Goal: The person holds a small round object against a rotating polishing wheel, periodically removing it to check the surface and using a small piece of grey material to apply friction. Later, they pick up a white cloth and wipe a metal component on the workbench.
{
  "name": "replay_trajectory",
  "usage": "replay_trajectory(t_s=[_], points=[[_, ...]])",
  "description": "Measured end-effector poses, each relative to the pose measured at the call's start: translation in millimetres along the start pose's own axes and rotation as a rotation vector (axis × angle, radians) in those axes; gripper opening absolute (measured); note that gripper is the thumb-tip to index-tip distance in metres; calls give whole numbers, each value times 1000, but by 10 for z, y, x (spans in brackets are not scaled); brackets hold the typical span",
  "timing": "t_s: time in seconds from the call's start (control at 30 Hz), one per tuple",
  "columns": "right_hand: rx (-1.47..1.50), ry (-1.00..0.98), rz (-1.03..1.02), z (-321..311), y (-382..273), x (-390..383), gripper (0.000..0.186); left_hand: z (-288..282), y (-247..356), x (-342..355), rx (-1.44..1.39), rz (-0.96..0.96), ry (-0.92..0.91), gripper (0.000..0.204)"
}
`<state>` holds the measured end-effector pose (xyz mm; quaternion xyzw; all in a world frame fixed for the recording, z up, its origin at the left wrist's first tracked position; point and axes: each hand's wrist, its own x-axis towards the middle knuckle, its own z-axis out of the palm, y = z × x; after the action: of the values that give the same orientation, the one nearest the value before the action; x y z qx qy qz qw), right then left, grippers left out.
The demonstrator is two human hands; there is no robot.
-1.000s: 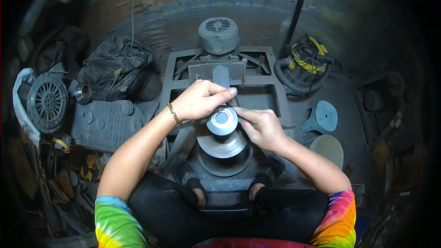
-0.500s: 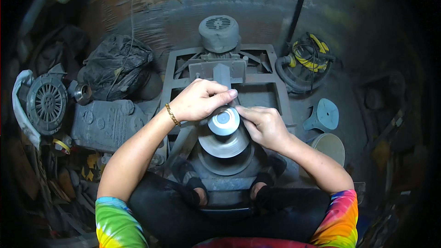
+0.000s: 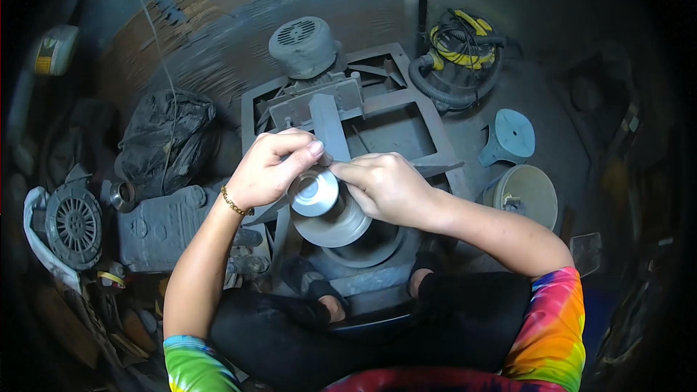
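Note:
A shiny round metal piece (image 3: pixel 316 192) sits on top of a wider grey cone-shaped form (image 3: pixel 335 223), above a dark round base (image 3: pixel 374 250). My left hand (image 3: pixel 270 168) curls around the left and top side of the shiny piece, a gold bracelet on its wrist. My right hand (image 3: pixel 385 185) presses against its right side, fingertips meeting the left thumb above it. A flat grey metal bar (image 3: pixel 328 127) runs away from my hands toward a grey steel frame (image 3: pixel 406 112) and an electric motor (image 3: pixel 301 43).
A dark crumpled bag (image 3: pixel 165 141) and a ribbed grey machine casing (image 3: pixel 163 225) lie at left, with a finned round part (image 3: pixel 72 225) beside them. At right stand a blue-grey funnel form (image 3: pixel 512 136), a beige cone form (image 3: pixel 526 192) and a yellow-and-black shop vacuum (image 3: pixel 465 47).
The view has tilted and shifted. Both hands stay closed around the shiny metal piece, with the left fingers slightly more curled over its top.

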<state>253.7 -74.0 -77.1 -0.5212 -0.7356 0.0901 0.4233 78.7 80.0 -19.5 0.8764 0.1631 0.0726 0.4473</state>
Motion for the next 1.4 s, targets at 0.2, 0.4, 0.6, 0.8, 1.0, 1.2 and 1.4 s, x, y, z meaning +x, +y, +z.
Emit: replay_trajectory(t_s=[0.2, 0.4, 0.6, 0.8, 1.0, 1.2, 1.4], points=[[-1, 86, -63, 33, 28, -4, 20, -2, 45, 8, -43, -9, -9, 36], [11, 81, -35, 64, 33, 18, 19, -11, -4, 1, -28, -13, -3, 35], [27, 55, 4, 41, 26, 45, 19, -23, 9, 5, 8, -32, -2, 34], [-4, 17, 34, -14, 22, 159, 24, 17, -77, 0, -51, -101, 103, 32], [-331, 185, -75, -86, -2, 261, 45, 73, 9, 85, -209, -195, 272, 34], [-419, 279, -268, -122, 165, 280, 70, 57, -31, 77, -512, -162, 267, 7], [676, 115, 374, -188, 337, 219, 60, 77, -16, 79, -419, -107, 250, 8]])
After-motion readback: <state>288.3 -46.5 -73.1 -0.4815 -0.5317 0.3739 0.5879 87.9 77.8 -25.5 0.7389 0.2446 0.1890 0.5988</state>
